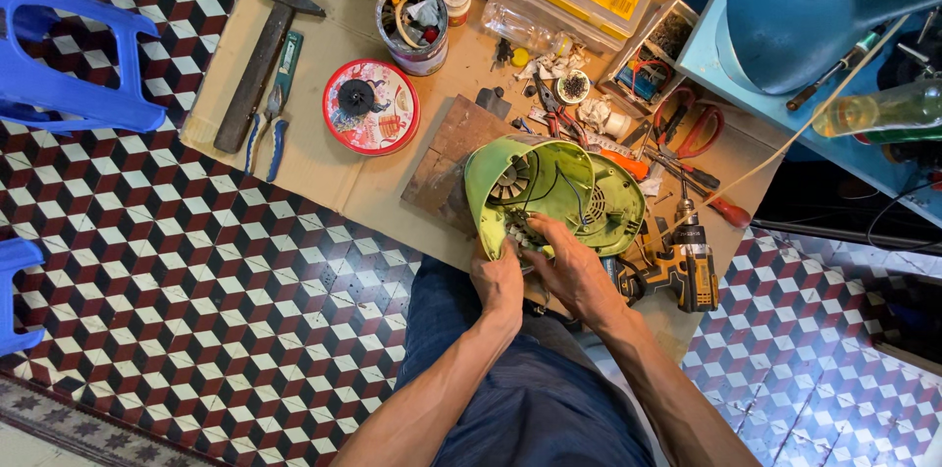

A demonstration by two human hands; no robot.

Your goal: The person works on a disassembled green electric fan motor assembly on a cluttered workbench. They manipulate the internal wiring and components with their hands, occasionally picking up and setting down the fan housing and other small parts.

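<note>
Both hands (535, 276) tilt green housing (549, 192) open-side toward them

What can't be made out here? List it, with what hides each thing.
All in the head view:
- Small part between the left hand and right hand: covered by the fingers, too small.
- Inside of the green housing: wiring visible, the rest shadowed by its shell.
- Tin can contents: jumbled, too small.
- Blue lamp: cut off by the top edge.
- Blue stool: cut off by the left edge.
</note>
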